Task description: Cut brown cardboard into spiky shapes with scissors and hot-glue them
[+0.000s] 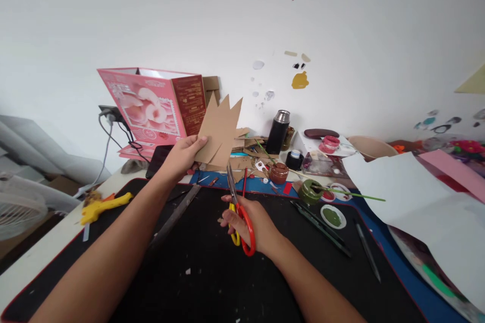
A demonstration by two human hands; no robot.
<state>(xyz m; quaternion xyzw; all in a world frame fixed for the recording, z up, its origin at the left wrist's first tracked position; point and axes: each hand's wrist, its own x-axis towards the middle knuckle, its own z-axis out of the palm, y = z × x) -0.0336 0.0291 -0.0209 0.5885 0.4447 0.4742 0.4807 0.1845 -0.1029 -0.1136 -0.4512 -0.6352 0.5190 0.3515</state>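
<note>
My left hand (186,154) grips a piece of brown cardboard (219,133) by its left edge, thumb on the near face. Its upper edge is cut into pointed spikes, and a slit runs in near the bottom. In my right hand (252,222) is a pair of scissors (242,223) with one red and one yellow handle. Their blades point up toward the lower edge of the cardboard; whether they touch it I cannot tell. Both hands are above a black mat (197,272).
A yellow glue gun (106,208) lies at the left. Behind stand a pink box (147,106), a black thermos (278,132) and cardboard scraps (252,149). To the right are a green paint jar (309,192), a brown paint jar (279,173) and a pen (367,250). A metal ruler (176,214) lies mid-left.
</note>
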